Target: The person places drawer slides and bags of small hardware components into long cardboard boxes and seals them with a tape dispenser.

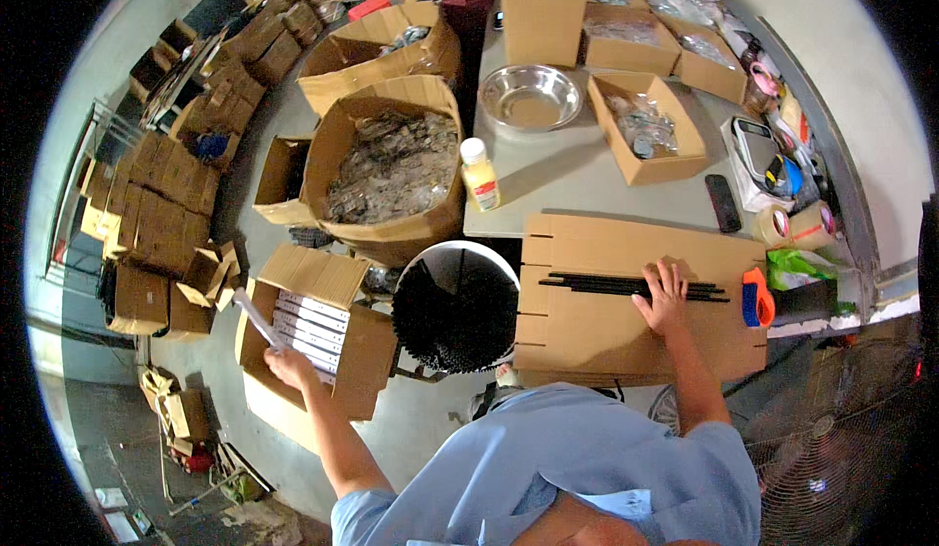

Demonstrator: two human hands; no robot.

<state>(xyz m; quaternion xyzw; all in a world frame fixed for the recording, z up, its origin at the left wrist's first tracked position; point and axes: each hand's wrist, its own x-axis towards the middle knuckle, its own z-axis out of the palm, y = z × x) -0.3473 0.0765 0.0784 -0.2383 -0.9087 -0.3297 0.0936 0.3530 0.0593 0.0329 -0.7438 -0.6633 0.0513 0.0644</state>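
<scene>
The single head camera is looking steeply down from above, fairly near, taking in the table point(587, 184) at upper right and floor boxes at left.

A packing workshop or small warehouse: stacks of flat and filled cardboard boxes point(156, 213) line the concrete floor point(430, 429), and the table point(577, 179) carries cartons of bagged parts, tape rolls point(773, 223) and a scale point(758, 150).

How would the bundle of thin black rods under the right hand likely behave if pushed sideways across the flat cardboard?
The black rods look round and slim, so they would probably roll and scatter. The right hand pressing on them suggests they shift easily. They appear light and fairly stiff.
</scene>
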